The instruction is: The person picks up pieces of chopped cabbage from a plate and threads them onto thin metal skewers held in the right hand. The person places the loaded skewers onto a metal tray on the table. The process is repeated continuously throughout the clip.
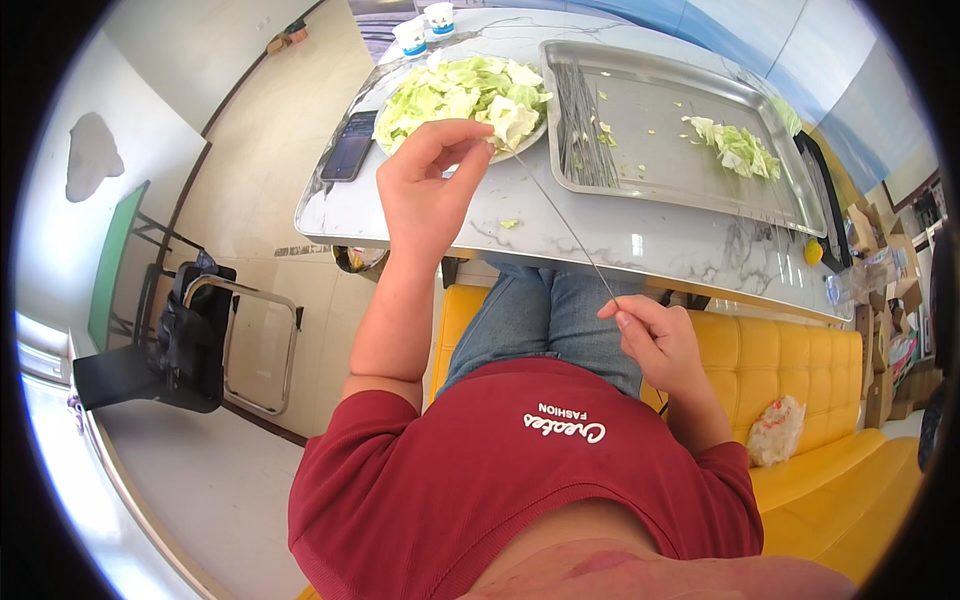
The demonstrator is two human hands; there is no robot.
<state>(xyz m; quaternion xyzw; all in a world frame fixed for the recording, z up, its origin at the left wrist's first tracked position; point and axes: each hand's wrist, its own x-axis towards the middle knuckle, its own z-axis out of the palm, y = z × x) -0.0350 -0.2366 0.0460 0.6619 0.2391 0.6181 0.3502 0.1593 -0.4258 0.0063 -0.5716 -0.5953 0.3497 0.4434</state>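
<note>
My right hand pinches the lower end of a thin metal skewer, which slants up and left over the table edge. At its upper end is a pale cabbage leaf piece, pinched at its edge by my left hand. How far the skewer goes into the leaf is hard to tell. Behind that hand, a plate is heaped with torn cabbage. A steel tray holds a bundle of thin skewers on its left and a clump of cabbage pieces on its right.
A phone lies left of the plate, and two paper cups stand behind it. One cabbage scrap is on the marble-patterned table. A yellow object sits at the right. The yellow bench holds a plastic bag.
</note>
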